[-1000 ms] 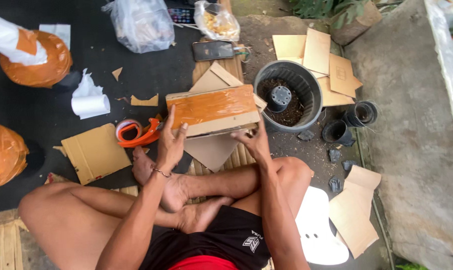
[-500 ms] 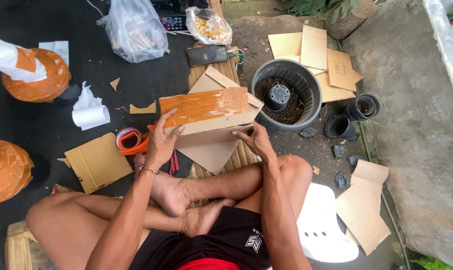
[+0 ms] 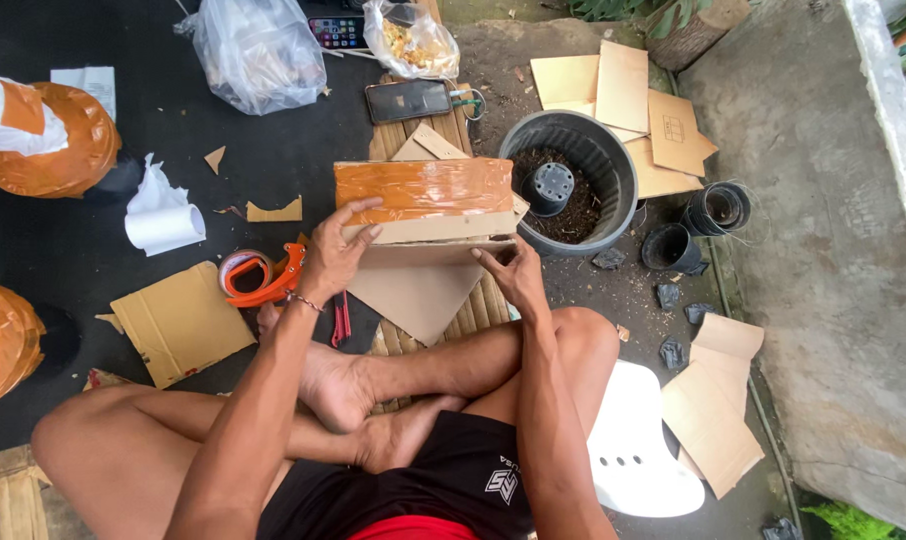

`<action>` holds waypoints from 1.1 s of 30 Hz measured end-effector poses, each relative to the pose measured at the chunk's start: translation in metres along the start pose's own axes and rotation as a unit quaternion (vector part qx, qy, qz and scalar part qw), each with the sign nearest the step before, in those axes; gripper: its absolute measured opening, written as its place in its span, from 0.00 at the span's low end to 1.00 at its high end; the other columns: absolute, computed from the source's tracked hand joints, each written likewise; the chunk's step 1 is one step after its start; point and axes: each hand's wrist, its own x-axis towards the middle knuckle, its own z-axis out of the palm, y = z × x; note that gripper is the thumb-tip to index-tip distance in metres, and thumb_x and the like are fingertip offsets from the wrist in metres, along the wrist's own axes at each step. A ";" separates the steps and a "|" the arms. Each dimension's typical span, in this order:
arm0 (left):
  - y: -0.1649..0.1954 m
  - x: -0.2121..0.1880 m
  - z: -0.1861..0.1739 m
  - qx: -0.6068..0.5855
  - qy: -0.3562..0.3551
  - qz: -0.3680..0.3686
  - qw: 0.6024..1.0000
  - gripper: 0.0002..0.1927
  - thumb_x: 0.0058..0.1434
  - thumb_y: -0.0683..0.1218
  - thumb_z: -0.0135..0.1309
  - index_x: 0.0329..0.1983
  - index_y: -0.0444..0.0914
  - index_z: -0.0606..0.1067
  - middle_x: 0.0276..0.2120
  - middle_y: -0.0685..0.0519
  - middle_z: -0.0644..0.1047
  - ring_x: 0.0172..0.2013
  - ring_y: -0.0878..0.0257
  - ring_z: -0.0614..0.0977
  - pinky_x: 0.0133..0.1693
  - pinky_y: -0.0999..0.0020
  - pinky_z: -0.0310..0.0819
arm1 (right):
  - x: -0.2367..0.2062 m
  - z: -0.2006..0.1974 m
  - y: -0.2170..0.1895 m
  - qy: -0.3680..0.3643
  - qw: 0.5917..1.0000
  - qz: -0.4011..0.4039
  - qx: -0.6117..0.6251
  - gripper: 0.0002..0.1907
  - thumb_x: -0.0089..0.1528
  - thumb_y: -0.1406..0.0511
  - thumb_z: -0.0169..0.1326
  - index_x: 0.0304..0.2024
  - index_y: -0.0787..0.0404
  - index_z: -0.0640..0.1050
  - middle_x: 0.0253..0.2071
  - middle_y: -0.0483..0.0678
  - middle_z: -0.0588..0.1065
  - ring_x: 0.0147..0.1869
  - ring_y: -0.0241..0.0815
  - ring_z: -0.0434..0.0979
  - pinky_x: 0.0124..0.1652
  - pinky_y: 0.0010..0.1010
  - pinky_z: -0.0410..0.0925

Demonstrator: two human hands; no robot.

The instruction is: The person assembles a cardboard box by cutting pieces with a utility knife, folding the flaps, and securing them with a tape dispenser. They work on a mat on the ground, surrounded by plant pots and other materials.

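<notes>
Now we sit cross-legged and hold the cardboard box (image 3: 425, 212) up above our feet, its top wrapped in orange tape. Compared with a second ago, it has come level and square to us, which suggests the taped face is finished and we are checking the bare side. Our left hand (image 3: 335, 255) clamps the box's near left corner, thumb on top; our right hand (image 3: 513, 275) grips its lower right edge. Left of the box lies the orange tape dispenser (image 3: 260, 277); just right of it stands the black pot (image 3: 571, 180) of soil. Beyond the box, a phone (image 3: 407, 100) lies flat. The box's underside is hidden.
</notes>
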 end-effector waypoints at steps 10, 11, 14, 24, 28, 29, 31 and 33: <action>0.008 -0.016 -0.008 0.031 -0.049 0.010 0.998 0.29 0.62 0.50 0.63 0.66 0.43 0.70 0.61 0.47 0.76 0.59 0.53 0.77 0.54 0.60 0.75 | -0.002 0.003 0.014 -0.025 0.999 0.003 0.029 0.15 0.59 0.62 0.67 0.43 0.65 0.81 0.34 0.42 0.80 0.37 0.30 0.75 0.39 0.26 0.71; 0.009 -0.016 -0.007 0.029 -0.053 -0.019 0.998 0.29 0.61 0.50 0.62 0.65 0.44 0.71 0.60 0.49 0.77 0.57 0.55 0.79 0.52 0.61 0.76 | -0.003 0.003 0.014 -0.022 1.000 0.004 0.010 0.15 0.59 0.62 0.67 0.43 0.65 0.81 0.33 0.43 0.80 0.36 0.31 0.74 0.38 0.27 0.70; 0.008 -0.014 -0.008 0.006 -0.061 -0.051 0.997 0.28 0.59 0.49 0.63 0.64 0.45 0.72 0.57 0.50 0.78 0.54 0.59 0.80 0.52 0.64 0.78 | -0.006 0.002 0.015 -0.032 0.999 0.003 0.008 0.16 0.60 0.62 0.66 0.46 0.64 0.80 0.36 0.45 0.81 0.37 0.32 0.75 0.39 0.27 0.71; -0.005 -0.009 -0.015 -0.050 -0.115 -0.018 0.992 0.21 0.58 0.45 0.65 0.55 0.42 0.76 0.52 0.53 0.79 0.57 0.62 0.77 0.61 0.64 0.69 | -0.008 0.001 0.036 -0.033 0.989 0.029 0.145 0.32 0.74 0.46 0.32 0.44 0.65 0.76 0.31 0.45 0.73 0.35 0.35 0.71 0.38 0.27 0.68; 0.008 -0.007 -0.019 0.014 -0.108 -0.039 0.993 0.23 0.58 0.48 0.65 0.56 0.44 0.77 0.56 0.46 0.75 0.61 0.56 0.75 0.64 0.62 0.67 | -0.004 0.008 0.037 -0.021 0.993 0.001 0.114 0.27 0.73 0.49 0.36 0.43 0.64 0.75 0.29 0.45 0.69 0.32 0.34 0.67 0.34 0.28 0.66; 0.015 -0.009 -0.018 0.061 -0.099 -0.065 0.991 0.24 0.58 0.51 0.66 0.58 0.47 0.77 0.57 0.42 0.71 0.61 0.52 0.73 0.65 0.59 0.67 | -0.004 0.008 0.036 -0.025 0.994 -0.001 0.109 0.27 0.74 0.49 0.35 0.42 0.64 0.75 0.28 0.44 0.69 0.32 0.34 0.67 0.33 0.27 0.66; 0.028 -0.011 -0.017 0.196 -0.043 -0.051 0.978 0.26 0.52 0.54 0.69 0.55 0.49 0.79 0.62 0.37 0.60 0.65 0.42 0.62 0.66 0.47 0.59 | -0.004 0.007 0.035 -0.023 0.995 0.003 0.098 0.28 0.74 0.49 0.35 0.41 0.65 0.75 0.27 0.44 0.69 0.31 0.34 0.66 0.33 0.27 0.65; 0.041 -0.014 -0.012 0.364 0.047 0.024 0.930 0.27 0.42 0.56 0.76 0.46 0.50 0.81 0.73 0.39 0.46 0.71 0.30 0.42 0.66 0.30 0.40 | -0.005 0.007 0.036 -0.017 0.996 0.025 0.087 0.28 0.74 0.49 0.35 0.40 0.65 0.75 0.26 0.45 0.68 0.29 0.35 0.66 0.32 0.28 0.65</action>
